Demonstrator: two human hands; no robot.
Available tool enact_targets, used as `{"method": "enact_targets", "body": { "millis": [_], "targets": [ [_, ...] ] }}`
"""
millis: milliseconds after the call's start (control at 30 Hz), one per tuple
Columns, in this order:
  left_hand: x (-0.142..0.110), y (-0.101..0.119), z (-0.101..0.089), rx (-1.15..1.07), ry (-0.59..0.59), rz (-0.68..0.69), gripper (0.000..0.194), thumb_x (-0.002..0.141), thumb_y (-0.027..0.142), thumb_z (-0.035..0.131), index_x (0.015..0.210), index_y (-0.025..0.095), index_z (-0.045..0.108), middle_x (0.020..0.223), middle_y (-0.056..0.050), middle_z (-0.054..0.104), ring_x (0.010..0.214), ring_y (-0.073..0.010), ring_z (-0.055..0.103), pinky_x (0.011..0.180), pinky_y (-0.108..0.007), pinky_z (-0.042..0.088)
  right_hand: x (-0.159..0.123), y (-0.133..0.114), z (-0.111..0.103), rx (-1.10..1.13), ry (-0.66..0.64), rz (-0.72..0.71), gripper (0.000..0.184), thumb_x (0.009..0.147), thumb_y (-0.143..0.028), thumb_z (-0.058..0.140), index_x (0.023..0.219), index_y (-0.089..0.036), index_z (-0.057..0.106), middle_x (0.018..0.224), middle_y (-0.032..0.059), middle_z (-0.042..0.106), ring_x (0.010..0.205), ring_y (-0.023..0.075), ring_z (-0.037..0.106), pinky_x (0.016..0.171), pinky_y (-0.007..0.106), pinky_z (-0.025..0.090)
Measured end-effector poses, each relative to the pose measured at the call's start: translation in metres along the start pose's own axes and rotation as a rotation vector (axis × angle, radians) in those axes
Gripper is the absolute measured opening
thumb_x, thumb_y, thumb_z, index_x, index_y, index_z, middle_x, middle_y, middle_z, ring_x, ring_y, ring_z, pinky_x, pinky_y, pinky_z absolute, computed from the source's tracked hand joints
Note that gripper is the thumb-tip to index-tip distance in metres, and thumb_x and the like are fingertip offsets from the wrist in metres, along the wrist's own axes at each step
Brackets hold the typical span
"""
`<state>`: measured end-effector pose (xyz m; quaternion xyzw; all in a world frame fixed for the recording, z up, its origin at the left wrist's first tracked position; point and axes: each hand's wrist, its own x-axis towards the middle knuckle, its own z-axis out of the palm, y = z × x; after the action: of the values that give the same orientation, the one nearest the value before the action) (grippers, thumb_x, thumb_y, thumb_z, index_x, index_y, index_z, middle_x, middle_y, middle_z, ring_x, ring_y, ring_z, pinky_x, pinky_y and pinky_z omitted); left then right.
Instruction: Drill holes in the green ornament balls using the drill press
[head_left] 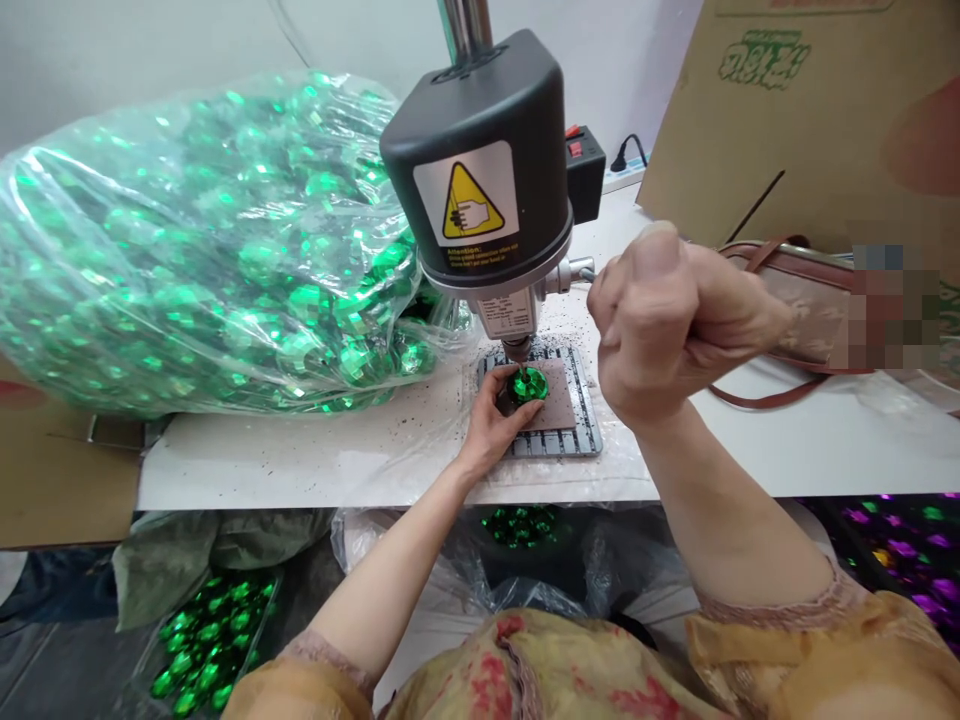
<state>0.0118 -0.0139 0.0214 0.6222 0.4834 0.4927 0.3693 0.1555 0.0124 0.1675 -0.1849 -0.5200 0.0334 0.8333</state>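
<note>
A small bench drill press (487, 170) with a black motor housing stands on the white table (300, 455). My left hand (495, 420) pinches a shiny green faceted piece (528, 384) on a brown pad on the ribbed metal base plate (581, 420), right under the drill tip. My right hand (667, 320) is closed in a fist around the press's feed lever (574, 272), whose metal stub shows at the machine's right side. The lever's grip is hidden inside my fist.
A big clear plastic bag of green pieces (195, 250) fills the table's left. A brown handbag (810, 300) and cardboard box (810, 110) stand at the right. Below the table lie bags of green pieces (206, 640) (521, 525) and purple ones (907, 560). Dark swarf dusts the table.
</note>
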Motion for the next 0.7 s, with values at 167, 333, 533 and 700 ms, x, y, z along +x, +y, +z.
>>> {"method": "enact_targets", "body": {
  "millis": [167, 333, 533, 700],
  "targets": [
    [0.0, -0.002, -0.001, -0.021, -0.024, -0.005, 0.055, 0.08, 0.045, 0.08, 0.122, 0.021, 0.055, 0.122, -0.01, 0.066, 0.115, -0.0233, 0.064, 0.1, -0.039, 0.052, -0.004, 0.005, -0.001, 0.045, 0.03, -0.07, 0.054, 0.094, -0.028, 0.055, 0.05, -0.018, 0.027, 0.044, -0.005, 0.028, 0.038, 0.0048, 0.027, 0.04, 0.031, 0.021],
    [-0.001, -0.005, -0.001, -0.03, -0.025, 0.004, 0.054, 0.08, 0.045, 0.08, 0.122, 0.022, 0.055, 0.12, -0.009, 0.067, 0.112, -0.0224, 0.065, 0.099, -0.038, 0.052, -0.01, 0.01, -0.004, 0.073, 0.028, -0.088, 0.056, 0.094, -0.024, 0.054, 0.05, -0.018, 0.021, 0.044, -0.0056, 0.025, 0.037, 0.0046, 0.023, 0.04, 0.031, 0.019],
    [-0.001, -0.006, 0.0, -0.025, -0.027, 0.016, 0.056, 0.08, 0.046, 0.08, 0.123, 0.022, 0.054, 0.12, -0.008, 0.067, 0.111, -0.0218, 0.065, 0.098, -0.038, 0.052, -0.016, 0.016, -0.009, 0.091, 0.018, -0.137, 0.056, 0.091, -0.021, 0.056, 0.052, -0.017, 0.017, 0.045, -0.0062, 0.023, 0.037, 0.0043, 0.026, 0.04, 0.029, 0.018],
    [-0.001, -0.004, 0.0, -0.035, -0.03, 0.009, 0.055, 0.081, 0.045, 0.08, 0.124, 0.022, 0.054, 0.124, -0.01, 0.066, 0.114, -0.0221, 0.064, 0.1, -0.038, 0.052, -0.016, 0.014, -0.01, 0.119, 0.01, -0.146, 0.056, 0.09, -0.021, 0.057, 0.054, -0.018, 0.014, 0.044, -0.0063, 0.019, 0.036, 0.0049, 0.027, 0.039, 0.028, 0.022]
  ]
}}
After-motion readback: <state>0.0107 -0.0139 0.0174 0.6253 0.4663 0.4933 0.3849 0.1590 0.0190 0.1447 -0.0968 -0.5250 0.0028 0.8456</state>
